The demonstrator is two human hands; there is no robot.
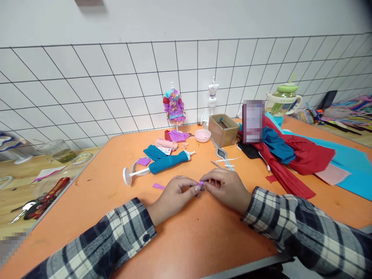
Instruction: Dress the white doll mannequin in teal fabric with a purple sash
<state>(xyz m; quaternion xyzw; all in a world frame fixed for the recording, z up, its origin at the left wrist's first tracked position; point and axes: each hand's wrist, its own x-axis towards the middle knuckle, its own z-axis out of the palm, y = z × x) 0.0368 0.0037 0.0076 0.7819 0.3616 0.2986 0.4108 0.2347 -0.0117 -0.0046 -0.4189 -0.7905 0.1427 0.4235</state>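
My left hand [174, 195] and my right hand [225, 190] meet at the middle of the orange table [116, 217], fingertips pinched together on a tiny purple scrap of fabric [201, 183]. Both hands are closed and rest on the tabletop. Just beyond them lies a small mannequin on its side wrapped in teal cloth [167, 161], with its white round base [127, 175] pointing left. A purple offcut [158, 186] lies left of my left hand. Scissors [222, 152] lie behind my right hand.
A dressed doll mannequin [173, 106] and a bare white one [213, 95] stand by the wire grid. A pink bowl [202, 135], cardboard box [223, 130], red and blue fabric [293, 155], and a green-lidded jug [283, 99] sit to the right. A glass jar [59, 151] stands left.
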